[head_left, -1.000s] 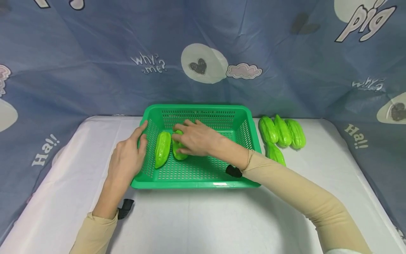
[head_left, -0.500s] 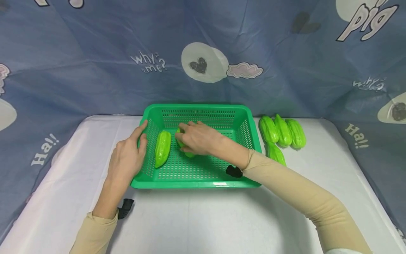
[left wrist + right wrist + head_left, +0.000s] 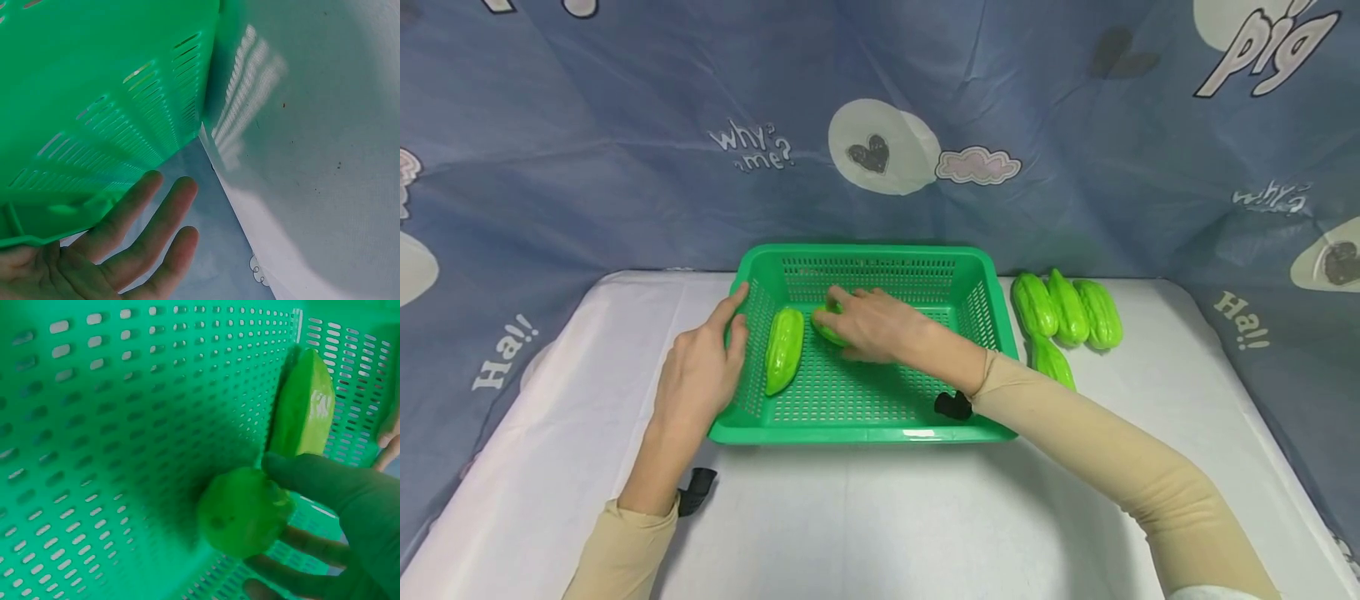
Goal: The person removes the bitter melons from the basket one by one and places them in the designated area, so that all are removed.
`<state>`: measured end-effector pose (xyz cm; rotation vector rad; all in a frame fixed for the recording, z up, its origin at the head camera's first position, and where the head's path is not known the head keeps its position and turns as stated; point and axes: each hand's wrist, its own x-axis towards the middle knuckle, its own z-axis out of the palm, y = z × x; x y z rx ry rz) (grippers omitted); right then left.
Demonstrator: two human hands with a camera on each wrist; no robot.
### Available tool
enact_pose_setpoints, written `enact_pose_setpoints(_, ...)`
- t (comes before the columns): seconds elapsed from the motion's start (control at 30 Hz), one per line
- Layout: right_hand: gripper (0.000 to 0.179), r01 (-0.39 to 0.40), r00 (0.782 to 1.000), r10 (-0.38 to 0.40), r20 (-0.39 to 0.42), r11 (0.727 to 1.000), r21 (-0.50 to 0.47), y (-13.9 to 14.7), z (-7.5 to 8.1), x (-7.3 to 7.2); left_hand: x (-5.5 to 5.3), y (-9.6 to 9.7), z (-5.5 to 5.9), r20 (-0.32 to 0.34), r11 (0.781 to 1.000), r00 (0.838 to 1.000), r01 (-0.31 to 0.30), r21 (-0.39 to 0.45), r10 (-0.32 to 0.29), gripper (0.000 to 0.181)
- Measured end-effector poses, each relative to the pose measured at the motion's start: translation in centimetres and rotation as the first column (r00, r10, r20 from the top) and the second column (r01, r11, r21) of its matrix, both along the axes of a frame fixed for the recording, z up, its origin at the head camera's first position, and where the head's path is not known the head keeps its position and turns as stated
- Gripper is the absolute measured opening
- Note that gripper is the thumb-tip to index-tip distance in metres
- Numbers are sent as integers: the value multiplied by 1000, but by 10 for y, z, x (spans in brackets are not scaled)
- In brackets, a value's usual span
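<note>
Inside a green perforated basket (image 3: pixel 865 435), my right hand (image 3: pixel 887 329) grips a glossy, ridged bitter melon (image 3: pixel 827 327), which is partly hidden under it. In the right wrist view this bitter melon (image 3: pixel 240 512) shows end-on, with the thumb on one side and fingers on the other. A second bitter melon (image 3: pixel 785 350) lies lengthwise near the basket's left wall, apart from the held one. My left hand (image 3: pixel 700 371) rests on the left rim, thumb over the inner side. In the left wrist view, the left hand's (image 3: pixel 131 250) fingers stretch loosely along the outside of the wall.
Several more bitter melons (image 3: pixel 1071 310) lie beside the basket on the right, one partly covered by the right sleeve (image 3: pixel 1097 450). The basket stands on a white-covered table (image 3: pixel 850 525), close to a blue printed curtain (image 3: pixel 700 208) behind.
My right hand has shifted slightly right with the bitter melon, which has turned from roughly lengthwise to slanted and moved away from the other one. The left hand has stayed put.
</note>
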<state>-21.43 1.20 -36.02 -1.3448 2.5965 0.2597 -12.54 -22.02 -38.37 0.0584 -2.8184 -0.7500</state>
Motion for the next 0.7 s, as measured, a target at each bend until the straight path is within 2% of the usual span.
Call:
enact_pose_setpoints(0.07, 63, 10, 1000, -10, 6, 1000, 4, 0, -2, -1, 0, 0, 0, 2, 1000, 1000, 1, -2, -1, 51)
enact_pose_setpoints(0.17, 64, 10, 1000, -10, 14, 1000, 0, 1, -4, -2, 0, 1, 0, 5, 1000, 1000, -1, -3, 1, 51)
enact_pose_setpoints(0.4, 37, 1, 999, 1, 32, 999, -37, 2, -4, -2, 1, 1, 0, 9, 1000, 1000, -1, -6, 1, 51)
enact_pose_setpoints(0.7, 32, -13, 1000, 12, -6, 996, -87, 7, 10, 1, 0, 1, 1, 20, 1000, 1000, -9, -16, 9, 52)
